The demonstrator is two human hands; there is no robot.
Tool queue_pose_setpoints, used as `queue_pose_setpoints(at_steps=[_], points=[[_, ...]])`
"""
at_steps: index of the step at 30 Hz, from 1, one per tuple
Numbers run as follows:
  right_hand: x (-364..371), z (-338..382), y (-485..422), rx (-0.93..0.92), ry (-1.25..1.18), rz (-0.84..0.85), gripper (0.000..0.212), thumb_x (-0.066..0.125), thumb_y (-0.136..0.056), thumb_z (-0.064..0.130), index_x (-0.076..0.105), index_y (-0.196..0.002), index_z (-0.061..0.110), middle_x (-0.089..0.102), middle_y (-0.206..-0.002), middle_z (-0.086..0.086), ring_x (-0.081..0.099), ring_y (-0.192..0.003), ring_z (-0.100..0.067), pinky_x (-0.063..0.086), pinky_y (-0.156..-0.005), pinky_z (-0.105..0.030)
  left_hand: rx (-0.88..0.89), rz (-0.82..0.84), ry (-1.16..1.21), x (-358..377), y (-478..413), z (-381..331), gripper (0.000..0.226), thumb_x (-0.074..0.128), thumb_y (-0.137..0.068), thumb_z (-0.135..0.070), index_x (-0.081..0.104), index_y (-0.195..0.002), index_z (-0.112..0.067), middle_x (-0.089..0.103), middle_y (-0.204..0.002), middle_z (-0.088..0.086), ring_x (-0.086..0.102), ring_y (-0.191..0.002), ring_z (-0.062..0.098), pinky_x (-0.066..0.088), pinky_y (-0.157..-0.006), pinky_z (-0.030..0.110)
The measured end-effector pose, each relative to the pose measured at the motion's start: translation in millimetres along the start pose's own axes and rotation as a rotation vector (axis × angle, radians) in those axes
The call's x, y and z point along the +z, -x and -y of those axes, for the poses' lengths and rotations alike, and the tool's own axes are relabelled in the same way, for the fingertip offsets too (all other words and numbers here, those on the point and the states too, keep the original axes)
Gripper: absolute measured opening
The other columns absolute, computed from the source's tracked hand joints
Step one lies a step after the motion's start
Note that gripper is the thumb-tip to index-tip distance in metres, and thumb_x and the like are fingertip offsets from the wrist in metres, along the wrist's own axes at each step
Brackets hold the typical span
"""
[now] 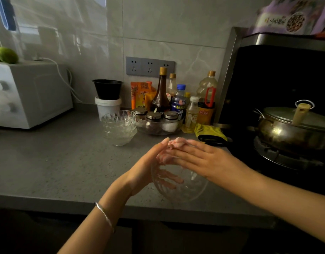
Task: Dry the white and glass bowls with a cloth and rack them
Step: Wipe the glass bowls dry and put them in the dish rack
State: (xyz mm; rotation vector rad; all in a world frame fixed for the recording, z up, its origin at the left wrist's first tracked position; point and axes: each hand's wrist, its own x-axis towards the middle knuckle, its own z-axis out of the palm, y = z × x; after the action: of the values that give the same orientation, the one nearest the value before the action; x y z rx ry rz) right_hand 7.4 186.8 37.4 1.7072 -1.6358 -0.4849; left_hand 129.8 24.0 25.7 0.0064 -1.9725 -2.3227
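A clear glass bowl (183, 187) is held tilted just above the front of the grey counter (57, 162). My left hand (149, 162) grips its left rim, fingers showing through the glass. My right hand (200, 156) lies flat across the top with a small pale pink cloth (176, 141) under its fingertips, pressed to the bowl's rim. A stack of several cut-glass bowls (119, 128) stands upright on the counter behind my hands. No white bowl and no rack is in view.
Behind the stack are a white tub topped by a black pot (108, 99), sauce and oil bottles (178, 99), and a glass dish of spice jars (158, 123). A yellow cloth (209, 132) lies by the gas stove with a lidded pot (293, 129). A white microwave (29, 94) stands left.
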Motion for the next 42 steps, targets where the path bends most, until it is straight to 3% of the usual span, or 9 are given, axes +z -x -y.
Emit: queue_pose_setpoints(at_steps=[3,10,12,16,20,26,31,39,42], points=[[-13,24,4,0.162,-0.267,0.181,0.082,0.075,-0.053,0.013,0.055,-0.133,0.01,0.051,-0.139,-0.011,0.053,-0.125,-0.026,0.032,-0.106,-0.033,0.024,-0.092,0.042,-3,-4,5,0.054,0.037,-0.085,-0.062,0.062,-0.12,-0.028,0.071,-0.113,0.008,0.068,-0.103,0.027,0.053,-0.084,0.043],[-25,34,-2,0.141,-0.563,0.201,0.087,0.059,-0.089,0.029,0.0,-0.152,0.021,-0.005,-0.16,0.002,-0.003,-0.147,-0.015,0.0,-0.117,-0.028,0.015,-0.146,0.158,12,-9,21,0.058,0.035,-0.089,-0.063,0.059,-0.126,-0.025,0.067,-0.12,0.011,0.063,-0.112,0.027,0.049,-0.094,0.049],[-21,26,-5,0.235,-0.389,0.161,0.096,0.069,-0.08,0.04,0.013,-0.152,0.013,0.009,-0.159,-0.008,0.01,-0.146,-0.02,-0.002,-0.114,-0.032,0.048,-0.158,0.18,11,-10,18,0.059,0.034,-0.088,-0.061,0.063,-0.123,-0.023,0.068,-0.12,0.008,0.065,-0.11,0.025,0.051,-0.09,0.047],[-28,27,-1,0.311,-0.382,0.002,0.062,0.085,-0.055,0.041,0.071,-0.111,0.017,0.07,-0.112,-0.002,0.069,-0.097,-0.015,0.055,-0.08,-0.029,0.092,-0.203,0.173,6,-10,9,0.06,0.044,-0.082,-0.068,0.061,-0.123,-0.028,0.069,-0.116,0.012,0.067,-0.104,0.034,0.05,-0.093,0.053],[-27,42,-2,0.244,-0.665,-0.073,0.05,0.066,-0.079,0.036,0.06,-0.126,0.022,0.062,-0.128,0.004,0.06,-0.115,-0.012,0.052,-0.089,-0.026,0.079,-0.158,0.156,7,-10,13,0.063,0.04,-0.08,-0.065,0.056,-0.128,-0.026,0.067,-0.118,0.014,0.067,-0.104,0.032,0.049,-0.092,0.049],[-13,41,-11,0.447,-0.355,0.06,0.074,0.029,-0.083,0.06,0.054,-0.135,0.014,0.052,-0.14,-0.006,0.054,-0.124,-0.019,0.036,-0.101,-0.028,0.104,-0.203,0.123,7,-8,10,0.054,0.035,-0.085,-0.06,0.066,-0.116,-0.028,0.069,-0.118,0.004,0.063,-0.113,0.023,0.047,-0.096,0.045],[-24,55,-7,0.415,-0.539,-0.148,0.041,0.038,-0.083,0.036,0.076,-0.094,0.025,0.074,-0.087,0.008,0.07,-0.068,-0.008,0.054,-0.051,-0.021,0.066,-0.17,0.165,5,-8,18,0.061,0.041,-0.082,-0.068,0.056,-0.127,-0.031,0.068,-0.119,0.009,0.066,-0.107,0.029,0.049,-0.09,0.05],[-48,22,-1,0.53,-1.131,-0.091,0.009,0.074,-0.081,0.028,0.07,-0.088,0.024,0.07,-0.081,0.011,0.063,-0.075,-0.002,0.051,-0.071,-0.026,0.212,-0.097,-0.103,-9,-13,15,0.079,0.046,-0.068,-0.083,0.033,-0.139,-0.052,0.051,-0.136,-0.011,0.061,-0.115,0.018,0.051,-0.093,0.046],[-57,11,-1,0.524,-1.458,-0.083,0.013,0.078,-0.077,0.016,0.068,-0.085,0.019,0.069,-0.077,0.011,0.065,-0.073,-0.001,0.051,-0.068,-0.019,0.412,-0.098,-0.416,-17,-11,9,0.075,0.051,-0.074,-0.078,0.054,-0.125,-0.023,0.06,-0.127,-0.008,0.055,-0.121,0.009,0.046,-0.101,0.03]])
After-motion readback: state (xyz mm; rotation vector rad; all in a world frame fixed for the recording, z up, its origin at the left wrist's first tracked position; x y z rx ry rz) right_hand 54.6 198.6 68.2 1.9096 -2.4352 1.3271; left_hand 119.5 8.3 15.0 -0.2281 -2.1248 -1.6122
